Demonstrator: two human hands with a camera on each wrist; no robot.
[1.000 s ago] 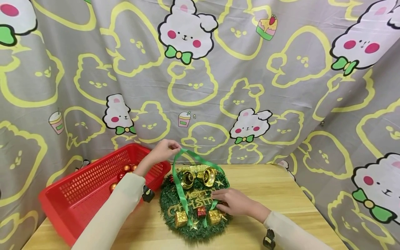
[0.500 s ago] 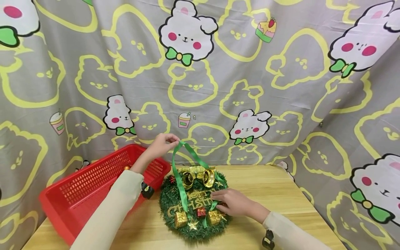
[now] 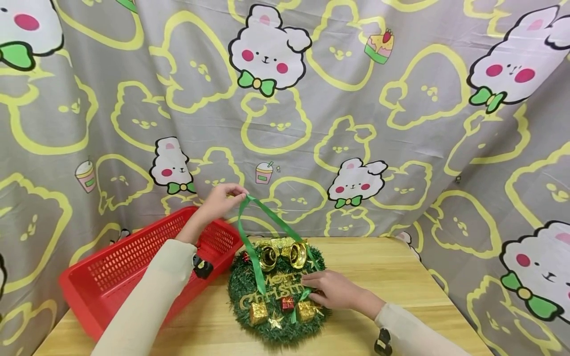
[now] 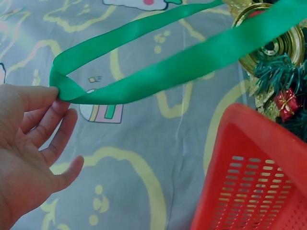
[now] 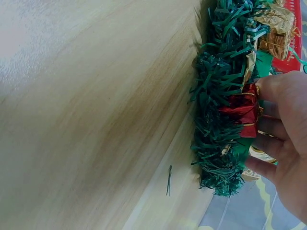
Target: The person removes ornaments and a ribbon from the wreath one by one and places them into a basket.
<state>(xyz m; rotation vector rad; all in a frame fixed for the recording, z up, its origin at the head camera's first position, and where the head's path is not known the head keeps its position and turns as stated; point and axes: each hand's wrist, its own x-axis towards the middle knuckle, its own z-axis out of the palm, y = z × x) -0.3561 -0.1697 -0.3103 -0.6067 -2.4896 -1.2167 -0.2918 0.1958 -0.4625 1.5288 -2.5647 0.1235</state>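
Observation:
A green tinsel Christmas wreath [image 3: 285, 336] lies on the table, bearing gold bells [image 3: 297, 255], gold "Merry Christmas" lettering and small wrapped gifts [image 3: 258, 313]. My left hand [image 3: 222, 200] pinches the top of its green ribbon [image 4: 158, 72] between thumb and fingertips, holding the loop up behind and left of the wreath. On the wreath's right side rests my right hand [image 3: 336, 291], its fingertips touching by the lettering and a strand of ribbon. In the right wrist view those fingers look fairly straight, next to a red gift [image 5: 242, 112].
A red perforated basket [image 3: 73, 291] stands to the left, partly behind my left forearm. The wooden table [image 3: 369, 257] extends to the right of the wreath. A patterned grey curtain [image 3: 285, 168] hangs behind. One small dark green sprig [image 5: 169, 179] lies on the table.
My left hand has risen and shifted slightly left, drawing the ribbon loop higher and straighter. The orange and red balls in the basket are now behind my forearm. The right hand stays put.

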